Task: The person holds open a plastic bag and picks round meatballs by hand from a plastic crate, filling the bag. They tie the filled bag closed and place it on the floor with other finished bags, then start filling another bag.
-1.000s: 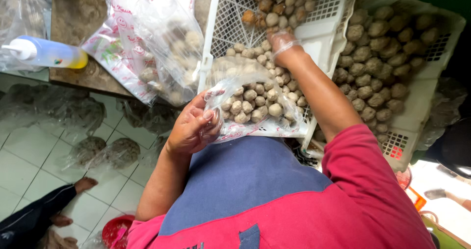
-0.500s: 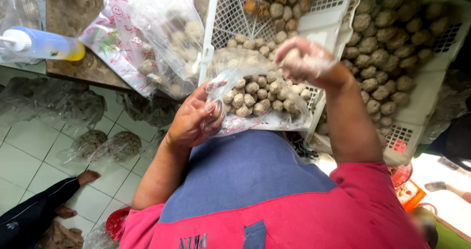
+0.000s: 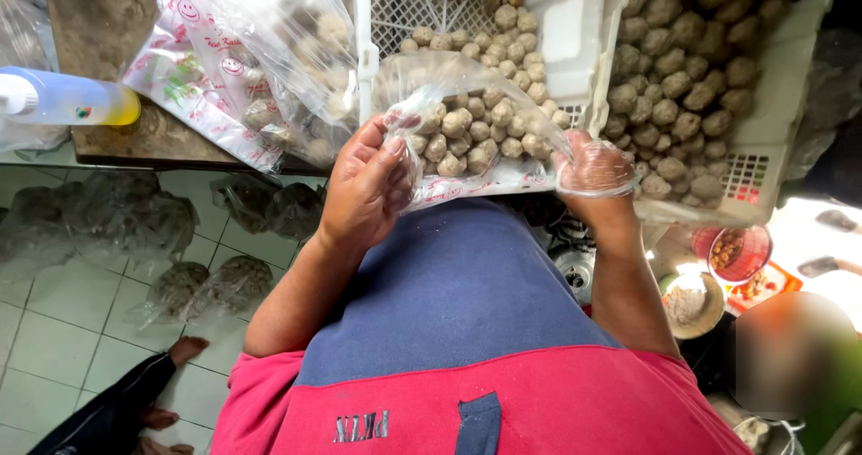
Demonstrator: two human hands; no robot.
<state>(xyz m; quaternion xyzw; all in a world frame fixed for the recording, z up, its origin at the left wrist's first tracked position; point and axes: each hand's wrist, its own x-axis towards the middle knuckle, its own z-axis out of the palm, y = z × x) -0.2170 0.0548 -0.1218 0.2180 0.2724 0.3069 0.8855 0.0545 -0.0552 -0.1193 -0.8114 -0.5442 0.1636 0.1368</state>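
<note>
Meatballs [image 3: 467, 136], round and grey-brown, fill the clear plastic bag [image 3: 449, 87] you hold in front of your body, at the near edge of the white perforated crate [image 3: 575, 24]. Your left hand [image 3: 366, 186] is bare and closed on the bag's left edge, fingers [image 3: 382, 150] curled over the film and pinching it. Your right hand [image 3: 594, 170], covered by a thin transparent glove, grips the bag's right edge; the fingers are bent inward, though the glove's glare hides exactly how they meet. The bag hangs between both hands, sagging with its load, its lower printed strip resting against your blue apron [image 3: 458, 302].

Inside the white perforated crate, more loose meatballs lie beyond the bag. A second crate [image 3: 763, 163] to the right, tilted, holds a larger heap [image 3: 691, 51] of the same balls. To the left, on the dark stone counter [image 3: 99, 24], lie further filled bags [image 3: 269, 69] with red printing, and a blue-and-yellow squeeze bottle [image 3: 67, 96] rests on its side. Below the counter, several filled bags [image 3: 108, 213] sit on the pale tiled floor [image 3: 54, 338]. Another person's foot [image 3: 184, 347] and dark trouser leg show at lower left. A red bowl [image 3: 741, 253] stands at lower right.
</note>
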